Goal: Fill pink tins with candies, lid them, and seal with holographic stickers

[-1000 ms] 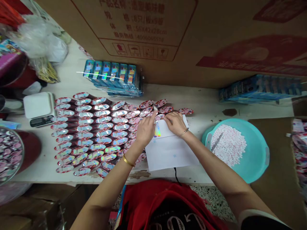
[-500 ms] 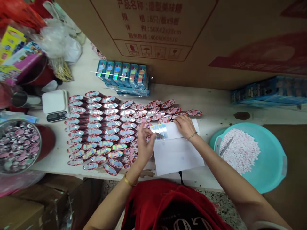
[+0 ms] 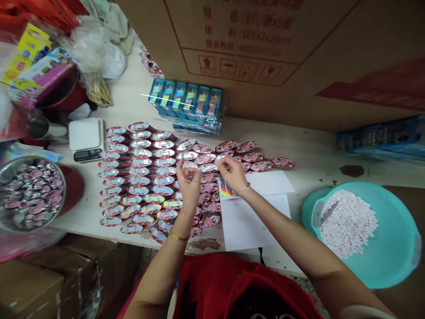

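Observation:
A small shiny sticker point(image 3: 208, 168) is stretched between my two hands, above the rows of red-and-silver oval packs point(image 3: 162, 180). My left hand point(image 3: 190, 184) pinches its left end between thumb and finger. At the other end, my right hand point(image 3: 231, 173) grips it with closed fingertips. Under my right wrist lie white paper sheets point(image 3: 254, 221), with a rainbow-coloured sticker strip point(image 3: 226, 189) at their upper left corner.
A big cardboard box point(image 3: 252, 102) stands behind the packs, beside wrapped blue boxes point(image 3: 189, 104). A turquoise basin point(image 3: 395, 239) with small pale pieces is at right. A scale point(image 3: 85, 134) and metal pot point(image 3: 64, 195) are at left.
My right hand has moved left from the paper towards my left hand, and the sticker now spans both. My left hand has shifted off the sticker strip. The whole view has shifted slightly.

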The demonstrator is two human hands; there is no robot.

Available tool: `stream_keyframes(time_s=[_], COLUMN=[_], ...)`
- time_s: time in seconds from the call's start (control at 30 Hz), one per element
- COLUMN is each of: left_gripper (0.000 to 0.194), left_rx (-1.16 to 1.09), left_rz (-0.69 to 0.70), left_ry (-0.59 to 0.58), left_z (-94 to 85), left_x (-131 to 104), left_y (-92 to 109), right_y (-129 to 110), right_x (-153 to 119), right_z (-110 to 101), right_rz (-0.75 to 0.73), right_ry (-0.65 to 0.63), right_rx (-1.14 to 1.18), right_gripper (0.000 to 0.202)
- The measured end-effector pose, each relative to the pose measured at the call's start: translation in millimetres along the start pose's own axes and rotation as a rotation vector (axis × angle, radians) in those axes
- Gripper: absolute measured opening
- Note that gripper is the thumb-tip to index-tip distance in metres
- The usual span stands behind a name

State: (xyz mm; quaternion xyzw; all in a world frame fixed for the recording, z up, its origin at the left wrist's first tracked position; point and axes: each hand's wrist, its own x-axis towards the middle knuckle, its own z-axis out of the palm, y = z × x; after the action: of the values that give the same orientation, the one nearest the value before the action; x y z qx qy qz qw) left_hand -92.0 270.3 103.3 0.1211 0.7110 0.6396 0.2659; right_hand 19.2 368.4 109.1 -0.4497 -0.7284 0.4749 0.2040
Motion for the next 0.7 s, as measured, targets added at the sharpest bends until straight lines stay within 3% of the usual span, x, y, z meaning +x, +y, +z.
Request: stream_keyframes(time_s=[0.1,0.23,0.63,0.7], left_gripper=[0.075,0.075,0.074,0.071], left_rx=[0.191,0.442,0.794,0.806], left_rz=[0.126,0.21,0.278,0.292], left_ry=[0.063,0.125,0.091,0.123], left_z=[4.2,10.3,12.9,10.9], left_x=[17,32,39,42], left_y=[-14,-23,-38,-36], right_y=[-2,2,21,21], right_x=[16,31,39,40], right_z=[7,20,36,37], right_rz=[-0.068,-0.119,-0.203,-0.202], right_ry=[0.037,0.028,-0.027,-0.011], right_rx=[-0.255,-0.427,-0.61,-0.586], right_gripper=[0.018,0.017,0.019,0.03])
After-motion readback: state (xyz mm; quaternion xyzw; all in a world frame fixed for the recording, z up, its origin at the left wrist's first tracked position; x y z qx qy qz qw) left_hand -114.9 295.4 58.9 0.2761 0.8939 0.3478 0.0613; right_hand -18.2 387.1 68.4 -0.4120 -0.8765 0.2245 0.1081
